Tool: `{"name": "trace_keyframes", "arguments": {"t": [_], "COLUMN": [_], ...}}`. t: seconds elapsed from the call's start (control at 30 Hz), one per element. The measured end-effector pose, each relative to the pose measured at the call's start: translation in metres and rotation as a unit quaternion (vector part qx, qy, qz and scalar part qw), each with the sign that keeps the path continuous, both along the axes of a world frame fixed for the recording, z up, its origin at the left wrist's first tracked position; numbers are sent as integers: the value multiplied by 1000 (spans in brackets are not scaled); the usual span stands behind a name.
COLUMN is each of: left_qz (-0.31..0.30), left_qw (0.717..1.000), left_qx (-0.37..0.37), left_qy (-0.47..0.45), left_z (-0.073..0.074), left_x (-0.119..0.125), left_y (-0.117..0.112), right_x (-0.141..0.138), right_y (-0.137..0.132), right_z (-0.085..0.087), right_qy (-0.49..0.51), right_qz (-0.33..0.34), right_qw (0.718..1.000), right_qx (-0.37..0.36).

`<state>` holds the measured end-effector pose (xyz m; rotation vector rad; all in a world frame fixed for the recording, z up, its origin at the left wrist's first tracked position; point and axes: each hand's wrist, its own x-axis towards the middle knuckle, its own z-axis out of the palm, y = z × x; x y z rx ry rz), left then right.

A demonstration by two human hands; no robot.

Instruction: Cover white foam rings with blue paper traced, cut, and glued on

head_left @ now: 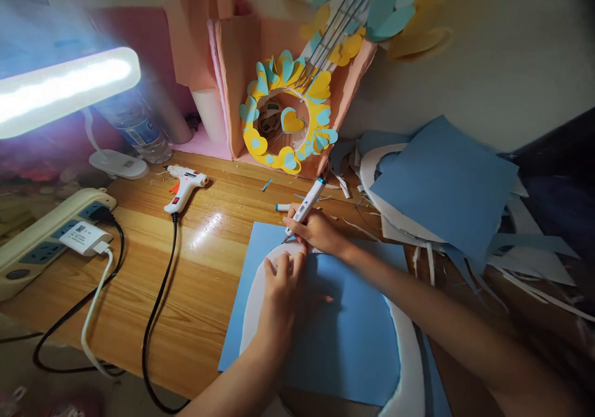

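Note:
My right hand [316, 228] is closed around a white marker [307, 206] with a teal end, held at a slant. Its tip meets the top edge of a white curved template [411, 349]. This ring-like piece lies on a blue sheet [348, 330], which shows inside and outside it. With its fingertips, my left hand [283, 287] presses on the upper left of the template; the fingers are bent and apart. A marker cap or second marker [281, 207] with a teal end lies behind my right hand, partly hidden.
A white glue gun [188, 184] lies on the wooden table [199, 293], its black cord trailing forward. At left are a power strip [28, 256], a lit lamp [69, 88] and a bottle [139, 132]. A heart-covered ring [253, 147] stands behind. Blue sheets [446, 181] and scraps lie right.

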<state>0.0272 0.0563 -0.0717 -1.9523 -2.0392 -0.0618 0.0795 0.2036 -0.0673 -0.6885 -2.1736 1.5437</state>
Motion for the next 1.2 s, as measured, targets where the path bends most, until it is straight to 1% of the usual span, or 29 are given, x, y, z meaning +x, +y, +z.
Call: {"name": "trace_keyframes", "arguments": {"t": [0.17, 0.33, 0.43, 0.53, 0.7, 0.8, 0.93, 1.07, 1.2], "left_qz": [11, 8, 8, 20, 31, 27, 31, 35, 34], "left_qw": [1000, 1000, 999, 998, 995, 994, 992, 992, 991], "left_qx": [-1, -13, -30, -57, -96, -107, -116, -118, -122], "left_qy": [18, 14, 9, 0, -7, -17, -30, -36, -48], "left_z": [3, 4, 6, 10, 14, 14, 15, 17, 17], "left_x": [4, 3, 3, 4, 6, 6, 7, 7, 7], "left_y": [1, 0, 1, 2, 3, 4, 4, 4, 4], "right_x": [3, 6, 7, 9, 12, 16, 25, 33, 40], "right_y": [-2, 0, 2, 4, 3, 4, 7, 10, 11], "right_z": [-1, -2, -4, -5, -2, 0, -3, -6, -4], "right_qy": [1, 19, 21, 10, -2, -15, -32, -8, -6], "right_qz": [-6, -31, -47, -59, -77, -91, -101, -102, -113], "right_qw": [1000, 999, 999, 998, 996, 995, 992, 993, 992], "right_qx": [-9, 4, 14, 31, 40, 50, 69, 57, 52]}}
